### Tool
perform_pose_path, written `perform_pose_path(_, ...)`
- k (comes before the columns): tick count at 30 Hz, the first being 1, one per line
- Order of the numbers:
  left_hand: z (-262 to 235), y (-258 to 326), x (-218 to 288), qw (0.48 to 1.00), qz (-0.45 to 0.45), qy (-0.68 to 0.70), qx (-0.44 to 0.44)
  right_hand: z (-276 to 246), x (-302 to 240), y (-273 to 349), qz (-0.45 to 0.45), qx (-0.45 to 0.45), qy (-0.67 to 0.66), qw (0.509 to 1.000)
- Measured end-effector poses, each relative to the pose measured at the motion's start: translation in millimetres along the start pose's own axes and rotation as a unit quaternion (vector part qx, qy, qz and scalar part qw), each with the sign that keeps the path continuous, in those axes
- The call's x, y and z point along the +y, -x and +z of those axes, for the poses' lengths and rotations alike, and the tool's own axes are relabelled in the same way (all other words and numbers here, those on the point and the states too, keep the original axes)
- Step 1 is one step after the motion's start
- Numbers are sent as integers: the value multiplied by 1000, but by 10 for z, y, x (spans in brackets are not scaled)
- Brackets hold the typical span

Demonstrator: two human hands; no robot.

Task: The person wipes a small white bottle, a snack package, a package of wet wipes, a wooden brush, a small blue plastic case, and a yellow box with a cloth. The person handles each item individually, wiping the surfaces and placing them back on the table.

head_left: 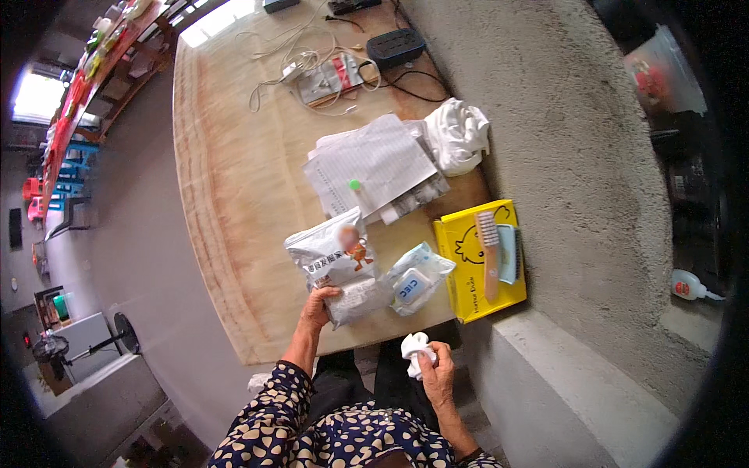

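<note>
My left hand (315,307) grips the lower left corner of a silver zip pouch (312,253), its thumb lying on top. The pouch rests on the stone-patterned table (242,179) and has a small orange cartoon figure on its front. Low in front of my body, past the table's near edge, my right hand (438,373) is closed round a crumpled white wad (415,348); I cannot tell whether it is tissue or cloth. To the right of the pouch, close against it, lies a soft pack of wipes (437,269) with a white lid.
A yellow box (462,287) carries a wooden-handled brush (490,257) and a pale blue comb (508,253). Beyond the pouch lie papers (374,164), with a bunched white cloth (456,136) beside them. Tangled cables (312,66) and a black power strip (395,48) sit farther back. A rough grey wall (562,156) borders the right.
</note>
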State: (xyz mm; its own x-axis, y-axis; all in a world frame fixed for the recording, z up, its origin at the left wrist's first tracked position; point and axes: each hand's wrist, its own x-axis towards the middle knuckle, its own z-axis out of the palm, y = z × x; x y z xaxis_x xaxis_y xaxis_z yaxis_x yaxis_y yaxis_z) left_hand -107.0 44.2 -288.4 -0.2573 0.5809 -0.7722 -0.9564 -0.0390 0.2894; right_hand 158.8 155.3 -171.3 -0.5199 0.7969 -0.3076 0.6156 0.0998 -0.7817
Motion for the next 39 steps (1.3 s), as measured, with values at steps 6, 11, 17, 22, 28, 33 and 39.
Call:
perform_pose_path(6, -1021, -13, 171, 995, 51, -77, 44, 395, 234, 296, 93, -55, -87, 990)
perform_pose_path(11, -1442, 335, 506, 992, 48, -86, 74, 667, 143, 414, 101, -99, -72, 987)
perform_pose_path(17, -1607, 590, 709, 992, 64, -91, 56, 1191, -447, 267, -17, -61, -33, 997)
perform_pose_path(22, -1233, 800, 526, 998, 46, -50, 16, 1754, -1206, 70, -86, -44, -11, 995)
perform_pose_path(28, -839, 1247, 470, 995, 62, 13, -77, 2101, -1369, -82, -386, -23, 59, 920)
perform_pose_path(33, -1064, 1362, 549, 995, 57, -21, -75, 2143, -1892, -429, -391, 119, 162, 898)
perform_pose_path(39, -937, 1653, 748, 992, 80, -71, -74, 2371, -2424, -577, -361, 104, 141, 916)
